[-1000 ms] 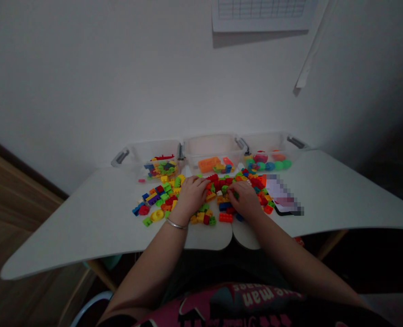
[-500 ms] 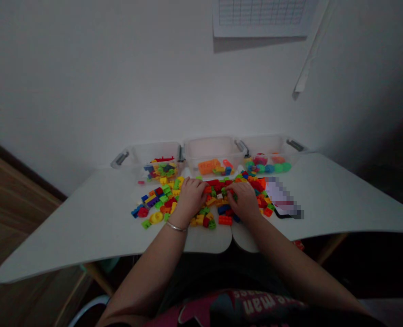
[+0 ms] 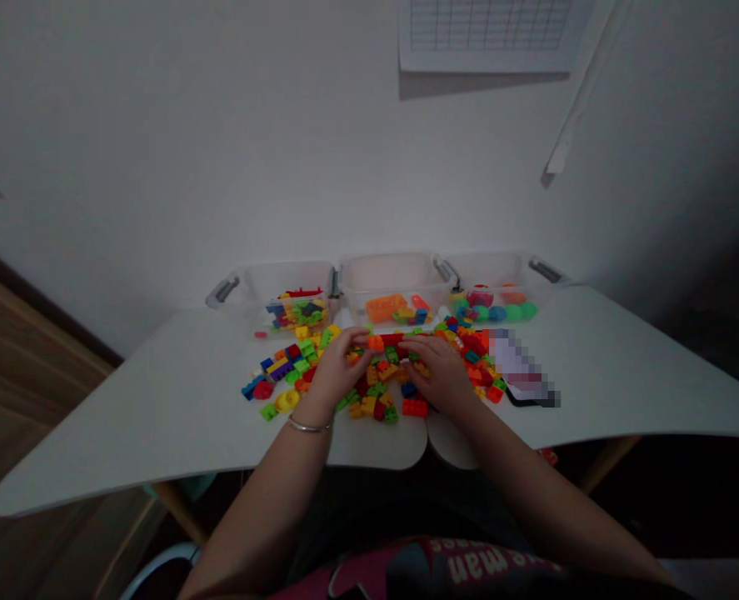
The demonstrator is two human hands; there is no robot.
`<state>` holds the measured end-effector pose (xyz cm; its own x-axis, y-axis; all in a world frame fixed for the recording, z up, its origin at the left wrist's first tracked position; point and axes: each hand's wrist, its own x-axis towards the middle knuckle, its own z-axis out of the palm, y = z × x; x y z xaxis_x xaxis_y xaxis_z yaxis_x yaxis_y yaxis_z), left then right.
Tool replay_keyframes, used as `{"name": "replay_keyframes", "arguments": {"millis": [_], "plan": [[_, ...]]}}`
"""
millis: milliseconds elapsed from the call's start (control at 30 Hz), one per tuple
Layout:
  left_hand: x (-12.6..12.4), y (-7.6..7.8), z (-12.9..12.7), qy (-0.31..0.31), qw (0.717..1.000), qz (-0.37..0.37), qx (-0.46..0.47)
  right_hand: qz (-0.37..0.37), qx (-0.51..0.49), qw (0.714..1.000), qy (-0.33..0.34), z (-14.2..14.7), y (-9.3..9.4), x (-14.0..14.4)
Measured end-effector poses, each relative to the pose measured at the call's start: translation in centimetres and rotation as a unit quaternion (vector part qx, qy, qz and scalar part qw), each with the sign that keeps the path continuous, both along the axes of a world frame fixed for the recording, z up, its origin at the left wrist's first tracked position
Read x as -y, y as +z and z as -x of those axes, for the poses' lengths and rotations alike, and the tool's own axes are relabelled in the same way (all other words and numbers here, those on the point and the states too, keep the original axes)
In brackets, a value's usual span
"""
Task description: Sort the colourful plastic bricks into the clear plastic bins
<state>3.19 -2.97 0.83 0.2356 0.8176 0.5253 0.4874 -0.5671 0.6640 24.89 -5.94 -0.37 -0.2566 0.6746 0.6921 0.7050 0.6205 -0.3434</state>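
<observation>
Worktop has a notched near edge, with one red-orange brick lying beyond it. Farther in, the left hand's grip is narrow, pinching an orange brick at the fingertips amid the scattered pile. The right hand curls over bricks on the right, hiding some; whether its grip holds any, I cannot tell. A flat device, partly pixelated, lies right. Loose bricks stand between the hands and three clear tubs at the far wall.
</observation>
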Motion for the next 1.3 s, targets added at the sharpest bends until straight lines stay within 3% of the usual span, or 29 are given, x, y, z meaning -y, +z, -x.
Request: {"name": "replay_keyframes", "arguments": {"millis": [200,300,400,467,567,667,800,967,1167,1300], "plan": [[0.4,-0.1,-0.5,-0.037,0.998,0.018,-0.056,0.067,-0.039,0.989,0.124,1.4,0.3,-0.1],[0.4,-0.3,-0.3,-0.035,0.997,0.009,-0.074,0.098,-0.056,0.984,0.139,1.8,0.0,-0.3],[0.5,-0.1,-0.1,-0.014,0.991,-0.051,-0.121,0.106,-0.079,0.985,0.113,1.6,0.2,-0.7],[0.5,0.2,0.0,0.037,0.983,-0.097,-0.152,0.085,-0.088,0.989,0.082,1.0,0.9,-1.3],[0.6,0.5,0.1,0.131,0.963,-0.119,-0.201,0.012,-0.107,0.994,0.018,-0.5,2.9,-2.7],[0.6,0.4,0.0,0.177,0.945,-0.117,-0.248,-0.040,-0.144,0.988,-0.034,-2.2,5.2,-4.8],[0.3,-0.3,0.0,0.166,0.944,-0.103,-0.265,-0.078,-0.137,0.985,-0.075,-3.9,6.9,-8.2],[-0.2,-1.0,0.1,0.122,0.954,-0.098,-0.256,-0.065,-0.105,0.989,-0.087,-4.4,6.5,-11.3],[-0.3,-1.2,0.2,0.109,0.959,-0.090,-0.244,0.001,0.009,0.994,-0.112,-3.5,6.0,-12.5],[-0.5,-1.2,0.2,0.098,0.965,-0.080,-0.228,-0.002,0.085,0.988,-0.130,-3.3,5.8,-12.5]]}}
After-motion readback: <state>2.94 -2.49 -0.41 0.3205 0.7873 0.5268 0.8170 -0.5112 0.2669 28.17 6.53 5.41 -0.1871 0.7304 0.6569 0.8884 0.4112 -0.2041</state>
